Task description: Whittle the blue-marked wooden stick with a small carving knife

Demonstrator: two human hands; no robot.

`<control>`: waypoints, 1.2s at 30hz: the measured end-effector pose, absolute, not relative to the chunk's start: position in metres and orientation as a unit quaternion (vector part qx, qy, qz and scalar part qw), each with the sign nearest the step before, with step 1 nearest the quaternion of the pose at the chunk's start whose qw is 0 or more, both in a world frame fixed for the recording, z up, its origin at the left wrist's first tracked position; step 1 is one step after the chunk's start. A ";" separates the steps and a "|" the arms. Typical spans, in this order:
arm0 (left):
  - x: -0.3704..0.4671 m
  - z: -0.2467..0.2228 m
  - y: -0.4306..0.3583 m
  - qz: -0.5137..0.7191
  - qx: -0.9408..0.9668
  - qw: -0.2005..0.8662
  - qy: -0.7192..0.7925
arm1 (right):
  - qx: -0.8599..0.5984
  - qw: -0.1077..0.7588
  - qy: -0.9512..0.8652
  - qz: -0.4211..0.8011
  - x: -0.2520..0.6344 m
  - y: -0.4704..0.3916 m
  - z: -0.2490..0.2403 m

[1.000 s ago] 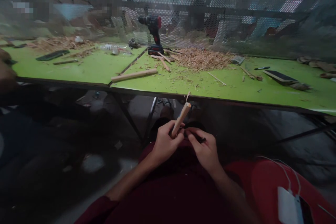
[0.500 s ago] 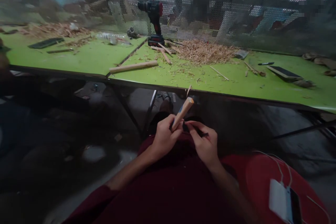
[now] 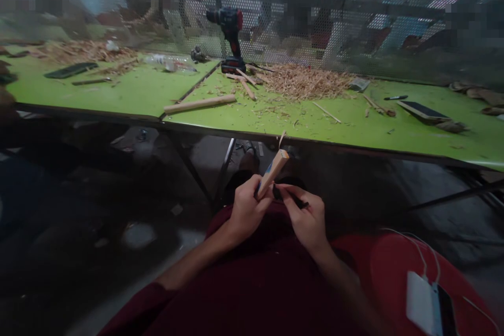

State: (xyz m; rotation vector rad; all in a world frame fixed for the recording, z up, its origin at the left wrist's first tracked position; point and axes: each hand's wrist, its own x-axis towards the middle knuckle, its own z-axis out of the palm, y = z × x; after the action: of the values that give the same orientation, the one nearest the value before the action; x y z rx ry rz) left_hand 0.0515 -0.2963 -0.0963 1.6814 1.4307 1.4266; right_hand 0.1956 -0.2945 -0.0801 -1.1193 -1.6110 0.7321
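Observation:
A squared wooden stick points up and away from me, with a blue patch on its left side and a thin shaving curling by its far end. My left hand is wrapped round its lower part. Close on the right, my right hand pinches a small dark object, whose kind I cannot make out. The dark object's left end is beside my left fingers. Both hands are over my lap, below the front edge of the green table.
A cordless drill stands at the back by a wood shavings pile. A round wooden rod lies near the front edge. On the red stool at lower right are a white power bank and a phone with cables.
The stick's far end and my right hand have shifted very slightly down and left in view. Both grips look the same.

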 end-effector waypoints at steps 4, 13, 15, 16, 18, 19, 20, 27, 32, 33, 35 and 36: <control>0.052 -0.097 -0.296 0.527 0.614 0.258 0.528 | -0.456 0.493 -0.675 0.308 0.194 -0.296 -0.081; 0.052 -0.089 -0.295 0.512 0.629 0.270 0.519 | -0.465 0.492 -0.663 0.321 0.197 -0.292 -0.077; 0.052 -0.091 -0.295 0.511 0.630 0.265 0.521 | -0.466 0.492 -0.660 0.324 0.196 -0.294 -0.078; 0.052 -0.092 -0.295 0.511 0.630 0.263 0.522 | -0.465 0.494 -0.659 0.326 0.195 -0.295 -0.078; 0.052 -0.095 -0.296 0.513 0.627 0.261 0.525 | -0.460 0.496 -0.659 0.329 0.194 -0.296 -0.080; 0.052 -0.096 -0.296 0.514 0.625 0.260 0.528 | -0.459 0.496 -0.659 0.330 0.193 -0.296 -0.080; 0.052 -0.096 -0.296 0.515 0.623 0.259 0.529 | -0.459 0.496 -0.659 0.331 0.193 -0.296 -0.081; 0.051 -0.092 -0.295 0.510 0.636 0.277 0.508 | -0.492 0.519 -0.612 0.338 0.194 -0.294 -0.086; 0.050 -0.095 -0.295 0.507 0.654 0.272 0.491 | -0.482 0.509 -0.623 0.348 0.195 -0.293 -0.085; 0.050 -0.096 -0.295 0.508 0.655 0.268 0.491 | -0.477 0.508 -0.628 0.348 0.195 -0.293 -0.085; 0.050 -0.098 -0.295 0.509 0.655 0.261 0.493 | -0.469 0.505 -0.637 0.347 0.194 -0.294 -0.086; 0.050 -0.098 -0.295 0.510 0.654 0.257 0.496 | -0.465 0.505 -0.640 0.346 0.193 -0.294 -0.086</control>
State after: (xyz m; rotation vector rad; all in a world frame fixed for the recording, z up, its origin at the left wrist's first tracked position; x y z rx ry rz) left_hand 0.0497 -0.2951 -0.0984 1.7749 1.3470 1.3824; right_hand 0.1934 -0.2940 -0.0865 -1.1223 -1.5443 0.8346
